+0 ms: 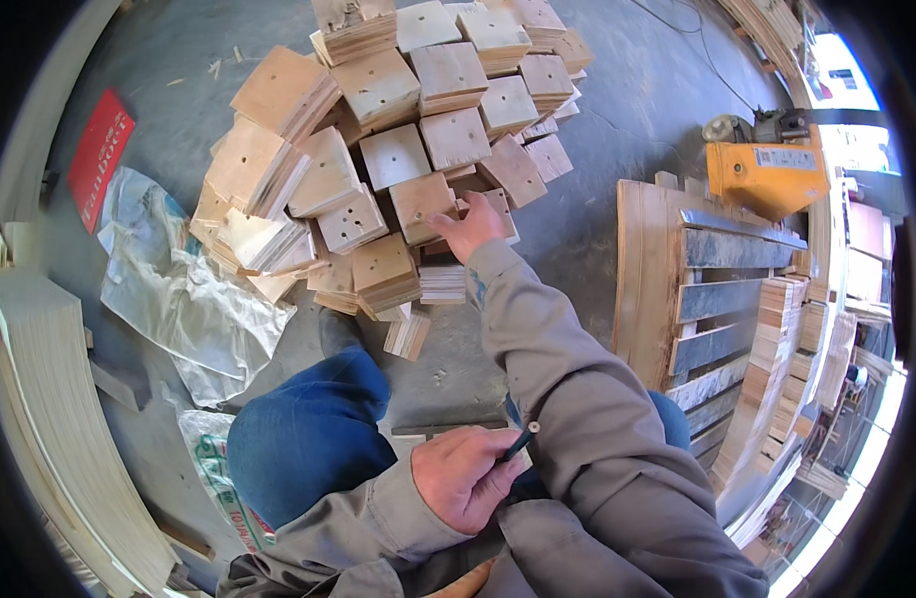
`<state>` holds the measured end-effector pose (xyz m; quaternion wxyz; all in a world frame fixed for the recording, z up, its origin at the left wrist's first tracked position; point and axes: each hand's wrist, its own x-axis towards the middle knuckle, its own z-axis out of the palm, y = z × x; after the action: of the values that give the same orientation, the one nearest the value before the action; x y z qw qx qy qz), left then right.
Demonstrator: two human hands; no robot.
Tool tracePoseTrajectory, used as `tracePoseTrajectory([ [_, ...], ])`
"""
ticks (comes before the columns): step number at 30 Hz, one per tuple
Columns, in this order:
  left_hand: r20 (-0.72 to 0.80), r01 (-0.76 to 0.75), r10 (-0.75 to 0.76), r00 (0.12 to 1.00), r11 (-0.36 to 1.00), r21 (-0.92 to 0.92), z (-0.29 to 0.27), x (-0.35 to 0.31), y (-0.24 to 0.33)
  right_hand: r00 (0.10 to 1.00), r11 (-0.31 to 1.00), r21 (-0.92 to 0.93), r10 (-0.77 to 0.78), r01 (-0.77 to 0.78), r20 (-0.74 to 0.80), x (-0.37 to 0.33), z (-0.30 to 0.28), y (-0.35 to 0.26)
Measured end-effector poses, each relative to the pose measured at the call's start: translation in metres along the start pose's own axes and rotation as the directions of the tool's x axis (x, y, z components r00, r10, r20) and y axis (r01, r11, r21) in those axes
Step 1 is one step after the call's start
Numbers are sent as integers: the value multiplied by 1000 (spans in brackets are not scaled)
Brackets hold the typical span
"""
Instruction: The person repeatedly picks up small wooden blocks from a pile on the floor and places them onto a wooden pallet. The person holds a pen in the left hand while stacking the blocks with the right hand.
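My left hand (466,480) is closed around a thin dark pen-like stick (518,443) with a pale round end, held low in front of my body. My right arm stretches forward to a big pile of plywood blocks (450,76). At the pile's near side, my right hand (478,229) has its thumb on the lower right corner of a square plywood block (424,202). Its other fingers bend down beside that block, partly hidden, next to another block (501,207). Many blocks show small dark holes on their top faces.
Crumpled clear plastic sheeting (194,309) and a red sign (101,159) lie left of the pile. A tall plywood stack (69,429) borders the far left. On the right stand a slatted wooden pallet (642,289) and a yellow machine part (767,177).
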<state>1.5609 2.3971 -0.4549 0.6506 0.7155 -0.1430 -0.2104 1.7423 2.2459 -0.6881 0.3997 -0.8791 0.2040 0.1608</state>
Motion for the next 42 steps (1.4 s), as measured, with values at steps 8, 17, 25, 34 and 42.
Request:
tracePoseTrajectory([
  [8,47,-51,55,997,996,-70,2,-17,2,993,994,105,27,-40,119,-1,4,7],
  [17,-17,-81,80,997,996,-43,9,-42,1,943,837,436,277,-330,182,-11,9,5],
  [25,-36,-89,90,995,995,45,21,-36,12,912,681,610,261,-406,317,-48,-28,26],
  [34,-137,-43,46,989,999,27,44,-29,-7,997,407,911,43,-72,60,-152,-230,32],
  [42,-91,-126,130,987,991,51,53,-22,-53,917,320,864,-41,389,-397,-329,-392,149],
])
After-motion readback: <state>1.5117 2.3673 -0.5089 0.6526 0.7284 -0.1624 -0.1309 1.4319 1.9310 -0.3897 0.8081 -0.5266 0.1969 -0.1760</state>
